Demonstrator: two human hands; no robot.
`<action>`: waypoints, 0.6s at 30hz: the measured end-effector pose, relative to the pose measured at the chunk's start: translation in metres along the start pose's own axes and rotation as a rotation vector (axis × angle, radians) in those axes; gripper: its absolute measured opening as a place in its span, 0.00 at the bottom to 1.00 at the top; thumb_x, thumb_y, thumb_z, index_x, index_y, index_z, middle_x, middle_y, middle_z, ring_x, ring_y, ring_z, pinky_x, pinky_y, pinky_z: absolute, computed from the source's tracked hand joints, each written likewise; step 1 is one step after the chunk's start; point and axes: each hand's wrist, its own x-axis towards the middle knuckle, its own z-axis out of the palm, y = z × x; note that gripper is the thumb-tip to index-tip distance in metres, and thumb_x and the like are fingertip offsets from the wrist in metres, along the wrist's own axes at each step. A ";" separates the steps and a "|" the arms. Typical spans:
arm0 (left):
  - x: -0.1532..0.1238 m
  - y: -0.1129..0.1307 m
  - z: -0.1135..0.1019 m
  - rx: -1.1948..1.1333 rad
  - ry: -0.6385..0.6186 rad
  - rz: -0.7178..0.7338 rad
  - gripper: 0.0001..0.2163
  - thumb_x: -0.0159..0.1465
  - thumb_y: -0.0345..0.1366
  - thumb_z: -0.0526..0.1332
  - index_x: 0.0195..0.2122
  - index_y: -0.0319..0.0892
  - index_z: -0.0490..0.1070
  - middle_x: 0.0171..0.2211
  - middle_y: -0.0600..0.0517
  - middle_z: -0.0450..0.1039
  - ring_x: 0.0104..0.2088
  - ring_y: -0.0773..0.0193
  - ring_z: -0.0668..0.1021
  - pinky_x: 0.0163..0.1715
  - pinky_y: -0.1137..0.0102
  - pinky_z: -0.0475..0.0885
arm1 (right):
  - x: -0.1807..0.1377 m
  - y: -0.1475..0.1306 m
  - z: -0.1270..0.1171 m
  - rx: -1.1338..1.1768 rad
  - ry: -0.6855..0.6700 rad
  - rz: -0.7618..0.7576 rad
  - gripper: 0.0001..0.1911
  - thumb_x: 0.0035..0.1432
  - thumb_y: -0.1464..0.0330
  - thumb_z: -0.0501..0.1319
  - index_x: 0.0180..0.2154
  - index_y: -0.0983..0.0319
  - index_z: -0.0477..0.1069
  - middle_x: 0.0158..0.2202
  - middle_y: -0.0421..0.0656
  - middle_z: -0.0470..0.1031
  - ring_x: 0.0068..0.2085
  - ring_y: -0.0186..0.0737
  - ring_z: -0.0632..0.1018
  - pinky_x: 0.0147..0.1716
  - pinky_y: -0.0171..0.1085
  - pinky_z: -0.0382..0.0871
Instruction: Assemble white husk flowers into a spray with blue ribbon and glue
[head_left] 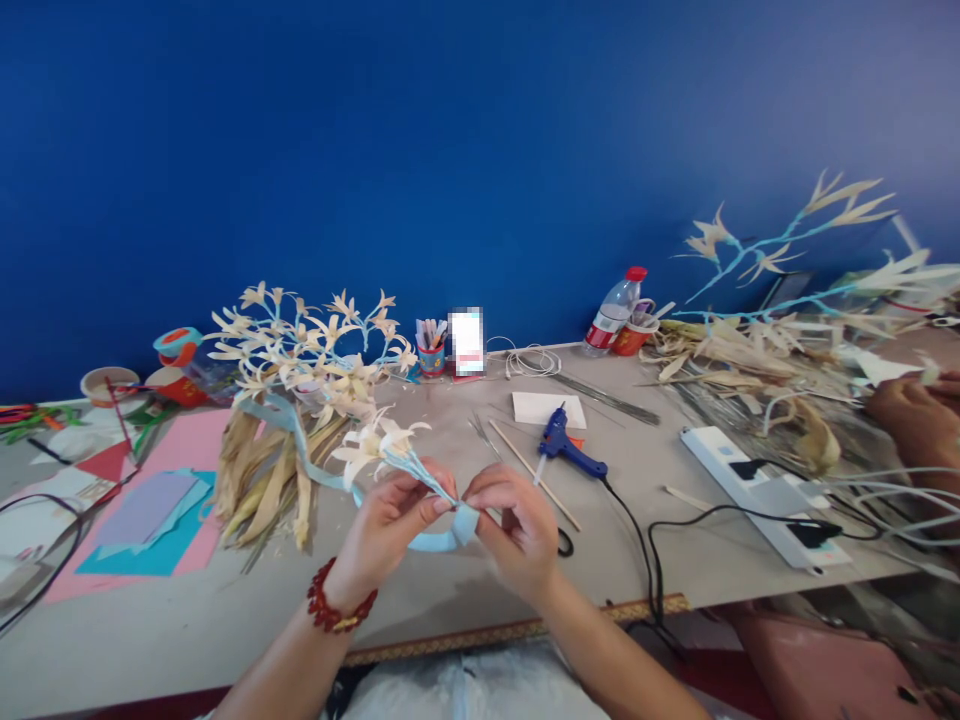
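Containers, far edge of the table (225, 610): a blue cup (431, 360) holds upright sticks or pens, exact kind not discernible. A red cup (632, 340) stands touching a clear bottle (615, 312) with a red cap; something pale sits in the cup, too small to identify. The bottle's level is not readable. A shallow bowl (109, 383) sits far left, contents not visible. My left hand (386, 530) is closed, thumb and forefinger pinched on the stem (431, 483) of a pale flower (375, 443). My right hand (514, 530) is closed as well, fingertips pinched on light blue tape (439, 541) at the stem's near end, just beside the left fingers. The tape loops under both hands and trails away to the left. The flower is held just above the table, in front of me at centre. Its long axis runs from my fingertips up and leftward, with the bloom pointing away from me and left. A glue gun (566, 450) lies near, to the right.
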 end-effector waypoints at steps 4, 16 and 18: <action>0.000 -0.004 -0.005 -0.027 -0.046 0.009 0.01 0.62 0.31 0.62 0.34 0.41 0.74 0.32 0.51 0.71 0.36 0.63 0.73 0.38 0.70 0.68 | 0.005 -0.006 -0.009 -0.140 -0.090 -0.144 0.08 0.59 0.73 0.59 0.39 0.59 0.74 0.33 0.45 0.74 0.34 0.41 0.75 0.34 0.41 0.70; -0.008 -0.008 -0.017 0.213 0.000 -0.021 0.03 0.63 0.34 0.61 0.34 0.42 0.73 0.34 0.51 0.71 0.38 0.61 0.73 0.40 0.69 0.67 | -0.003 -0.008 -0.020 -0.240 -0.355 -0.264 0.13 0.58 0.76 0.59 0.46 0.62 0.71 0.35 0.47 0.76 0.37 0.42 0.75 0.38 0.42 0.72; -0.012 -0.014 -0.022 0.234 -0.001 -0.038 0.04 0.64 0.35 0.60 0.34 0.42 0.74 0.34 0.51 0.71 0.39 0.60 0.73 0.41 0.69 0.67 | -0.004 -0.004 -0.027 -0.240 -0.313 -0.155 0.15 0.58 0.77 0.57 0.47 0.61 0.70 0.36 0.46 0.75 0.37 0.41 0.75 0.38 0.41 0.72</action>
